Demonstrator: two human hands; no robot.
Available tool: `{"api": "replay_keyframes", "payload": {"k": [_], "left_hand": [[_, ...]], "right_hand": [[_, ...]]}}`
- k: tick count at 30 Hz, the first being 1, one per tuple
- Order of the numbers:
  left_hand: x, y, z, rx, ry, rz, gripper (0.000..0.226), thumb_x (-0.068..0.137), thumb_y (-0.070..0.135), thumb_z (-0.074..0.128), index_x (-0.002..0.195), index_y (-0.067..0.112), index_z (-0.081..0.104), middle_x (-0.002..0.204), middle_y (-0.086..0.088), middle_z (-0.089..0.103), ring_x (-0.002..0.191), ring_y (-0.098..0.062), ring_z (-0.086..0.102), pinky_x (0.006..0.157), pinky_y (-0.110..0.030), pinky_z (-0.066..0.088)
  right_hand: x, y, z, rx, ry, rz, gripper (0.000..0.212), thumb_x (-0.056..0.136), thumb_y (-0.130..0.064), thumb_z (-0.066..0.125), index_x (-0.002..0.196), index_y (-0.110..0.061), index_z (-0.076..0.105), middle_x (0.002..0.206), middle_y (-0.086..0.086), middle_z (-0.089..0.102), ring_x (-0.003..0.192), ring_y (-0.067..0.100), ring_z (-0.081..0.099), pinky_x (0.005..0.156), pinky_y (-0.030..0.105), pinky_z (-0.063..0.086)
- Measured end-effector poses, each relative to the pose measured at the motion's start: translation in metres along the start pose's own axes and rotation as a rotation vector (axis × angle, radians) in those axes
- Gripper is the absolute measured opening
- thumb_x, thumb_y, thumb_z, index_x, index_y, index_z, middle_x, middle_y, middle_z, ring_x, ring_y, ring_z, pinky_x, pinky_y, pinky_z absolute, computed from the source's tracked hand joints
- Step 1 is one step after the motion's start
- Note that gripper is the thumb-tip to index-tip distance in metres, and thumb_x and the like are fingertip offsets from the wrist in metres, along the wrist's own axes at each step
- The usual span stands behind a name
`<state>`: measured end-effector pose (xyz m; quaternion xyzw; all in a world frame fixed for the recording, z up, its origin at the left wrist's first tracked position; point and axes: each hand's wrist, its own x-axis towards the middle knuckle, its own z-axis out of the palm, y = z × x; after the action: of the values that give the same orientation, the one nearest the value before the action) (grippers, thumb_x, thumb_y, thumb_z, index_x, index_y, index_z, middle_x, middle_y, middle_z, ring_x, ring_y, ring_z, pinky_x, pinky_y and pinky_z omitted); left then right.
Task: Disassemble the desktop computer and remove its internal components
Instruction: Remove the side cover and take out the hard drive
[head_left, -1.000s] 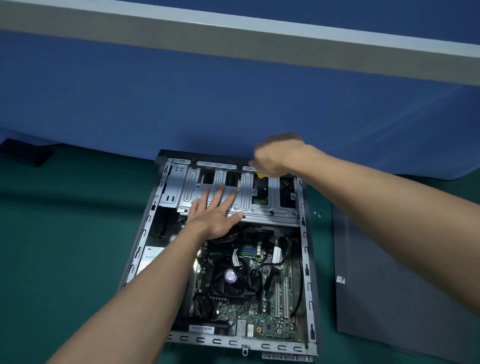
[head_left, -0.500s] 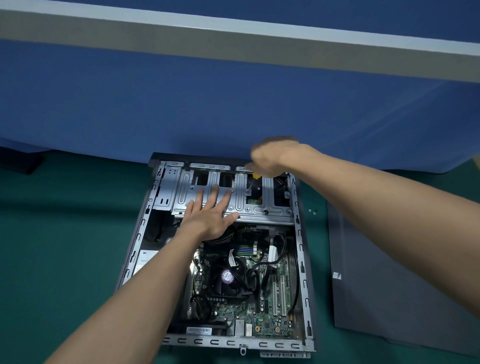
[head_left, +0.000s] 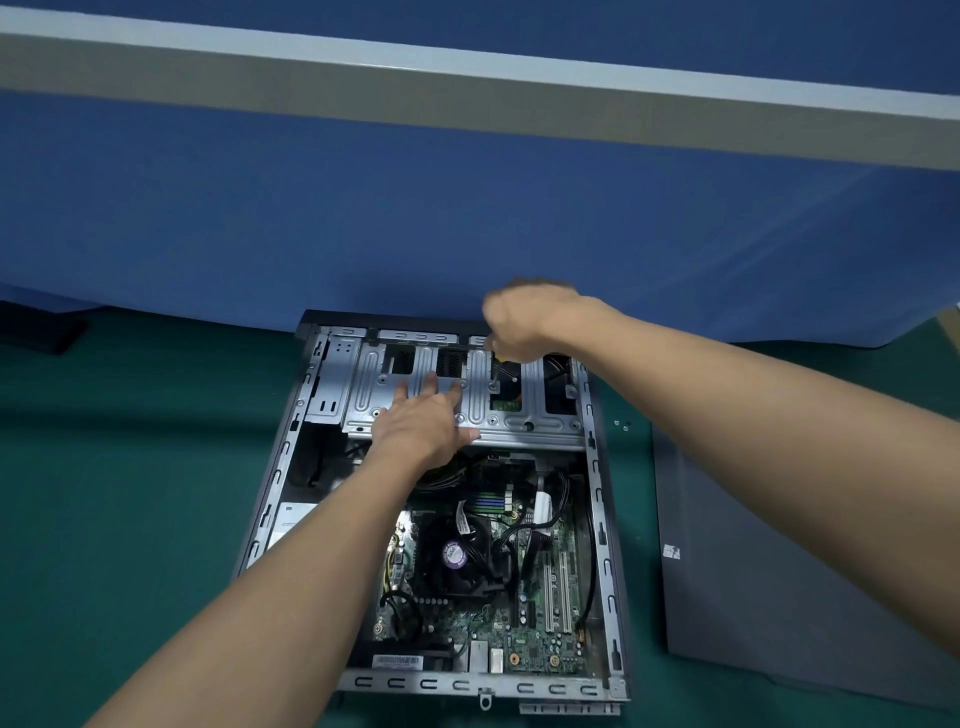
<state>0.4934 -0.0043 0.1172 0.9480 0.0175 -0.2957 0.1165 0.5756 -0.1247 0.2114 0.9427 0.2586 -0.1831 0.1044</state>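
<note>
The open desktop case lies flat on a green mat. Its motherboard and black CPU fan are exposed. A silver metal drive cage spans the far end of the case. My left hand rests flat on the cage, fingers straight and pointing away from me. My right hand is curled above the cage's far right part and grips a screwdriver with a yellow handle. The screwdriver's tip points down at the cage, and most of the handle is hidden in my fist.
The removed grey side panel lies on the mat right of the case. Small loose screws sit between the panel and the case. A blue partition stands close behind the case. A dark object lies at far left.
My left hand's fingers have drawn closer together on the cage. My right hand stays over the cage's far right part, a little lower. The view has shifted slightly.
</note>
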Motion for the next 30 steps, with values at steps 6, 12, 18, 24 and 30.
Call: {"api": "replay_keyframes", "payload": {"k": [6,12,18,24,30], "left_hand": [[0.001,0.002,-0.004,0.011,-0.019,-0.002,0.076,0.096,0.054,0.046,0.156,0.032,0.005,0.163,-0.002,-0.007,0.148,-0.037,-0.003,0.118,-0.05,0.014],[0.007,0.003,-0.005,0.021,-0.016,0.01,0.075,0.095,0.053,0.051,0.155,0.027,0.015,0.163,-0.008,0.007,0.146,-0.04,0.011,0.12,-0.05,0.016],[0.013,0.004,-0.005,0.029,-0.023,-0.001,0.073,0.093,0.053,0.055,0.153,0.025,0.023,0.159,-0.01,0.017,0.144,-0.042,0.015,0.116,-0.052,0.026],[0.013,0.002,-0.003,0.032,-0.032,0.0,0.078,0.094,0.053,0.052,0.155,0.025,0.013,0.163,-0.011,0.003,0.147,-0.041,0.01,0.12,-0.05,0.014],[0.013,0.001,-0.004,0.016,-0.032,0.003,0.077,0.094,0.053,0.053,0.155,0.024,0.015,0.163,-0.01,0.003,0.146,-0.041,0.012,0.119,-0.05,0.016]], "right_hand": [[-0.002,0.0,0.001,0.104,-0.016,-0.03,0.011,0.089,-0.02,0.05,0.098,-0.019,0.055,0.092,-0.001,0.055,0.086,0.025,0.051,0.067,0.03,0.039],[0.002,0.004,0.001,-0.023,0.001,0.065,0.027,0.098,-0.032,0.043,0.081,-0.012,0.05,0.079,0.001,0.05,0.072,0.023,0.054,0.067,0.029,0.039],[-0.003,0.004,-0.001,0.099,-0.016,-0.034,0.018,0.082,-0.004,0.049,0.088,-0.02,0.057,0.09,0.002,0.058,0.08,0.024,0.054,0.053,0.023,0.033],[0.004,0.003,0.001,-0.027,-0.089,0.051,0.045,0.1,-0.048,0.034,0.076,-0.011,0.045,0.083,-0.001,0.05,0.079,0.024,0.05,0.072,0.031,0.04],[0.0,0.004,0.002,0.106,0.036,-0.017,0.012,0.084,-0.007,0.049,0.087,-0.017,0.055,0.093,0.003,0.06,0.081,0.025,0.056,0.06,0.026,0.036]]}}
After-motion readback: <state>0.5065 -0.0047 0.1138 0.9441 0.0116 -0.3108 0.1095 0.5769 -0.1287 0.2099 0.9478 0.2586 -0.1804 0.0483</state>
